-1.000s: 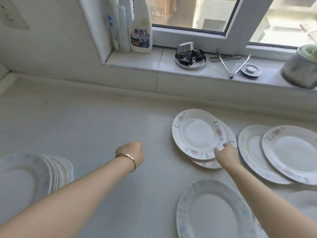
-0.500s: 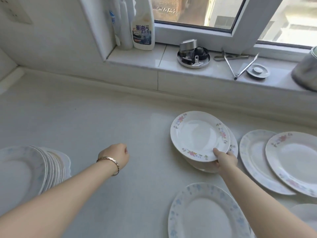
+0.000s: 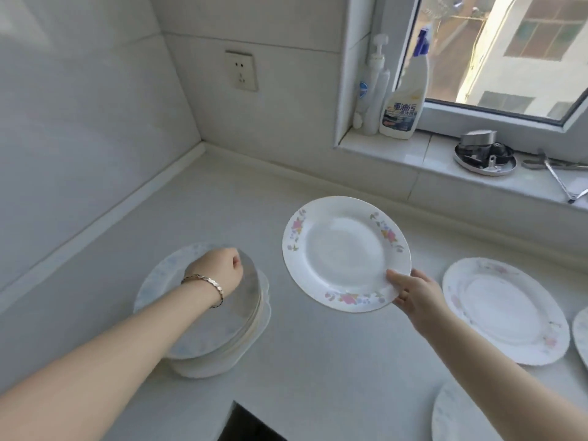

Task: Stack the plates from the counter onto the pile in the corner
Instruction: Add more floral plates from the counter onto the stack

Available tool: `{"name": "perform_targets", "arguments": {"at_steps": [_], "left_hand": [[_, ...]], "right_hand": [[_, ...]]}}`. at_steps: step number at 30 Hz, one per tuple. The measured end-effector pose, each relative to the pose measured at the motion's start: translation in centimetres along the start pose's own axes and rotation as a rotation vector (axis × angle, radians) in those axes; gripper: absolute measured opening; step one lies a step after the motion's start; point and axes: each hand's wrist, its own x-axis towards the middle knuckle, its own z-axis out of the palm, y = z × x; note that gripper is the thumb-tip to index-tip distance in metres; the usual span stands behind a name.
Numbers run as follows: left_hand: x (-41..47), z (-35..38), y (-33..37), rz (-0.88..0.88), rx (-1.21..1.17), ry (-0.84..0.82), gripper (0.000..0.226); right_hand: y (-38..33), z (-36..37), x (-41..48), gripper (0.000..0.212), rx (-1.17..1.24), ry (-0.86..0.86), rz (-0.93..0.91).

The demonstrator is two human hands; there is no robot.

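Plates in the head view: the pile (image 3: 159, 278) sits on the pale counter (image 3: 318, 370) close to where the two tiled walls meet, its top plate faintly patterned in blue. The left hand (image 3: 219, 268) hovers directly over the pile, curled into a loose fist with nothing in it, a metal bracelet (image 3: 206, 285) on its wrist. Right of the pile, the right hand (image 3: 413, 294) pinches the near rim of a flowered plate (image 3: 343, 249), thumb on top and fingers beneath. This plate is in the air, clear of the counter and tilted slightly toward the camera. Farther right of the pile, another flowered plate (image 3: 506, 310) lies flat on the counter, with the edges of two more plates at the right edge (image 3: 583, 335) and the lower right corner (image 3: 461, 418). Beyond the pile and to its right, a windowsill (image 3: 397, 149) holds a pump bottle (image 3: 370, 90), a spray bottle (image 3: 404, 103), a round metal dish (image 3: 485, 155) and tongs (image 3: 561, 183). A wall socket (image 3: 241, 71) is above the pile on the back wall.
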Motion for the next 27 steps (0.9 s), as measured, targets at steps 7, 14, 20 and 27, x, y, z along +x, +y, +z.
{"name": "perform_targets", "arguments": {"at_steps": [7, 14, 20, 27], "left_hand": [[-2.9, -1.1, -12.6, -0.232, -0.044, 0.057, 0.021], [-4.5, 0.3, -17.6, -0.301, -0.095, 0.019, 0.019], [-3.7, 0.5, -17.9, -0.276, -0.114, 0.003, 0.020], [-2.5, -0.1, -17.5, -0.213, -0.133, -0.018, 0.019]], "right_hand": [[5.3, 12.0, -2.3, 0.018, -0.201, -0.142, 0.074], [9.2, 17.5, -3.6, 0.021, -0.355, -0.140, 0.055], [11.2, 19.4, -4.3, 0.032, -1.089, -0.045, -0.216], [11.3, 21.1, -4.1, 0.045, -1.415, 0.029, -0.258]]}}
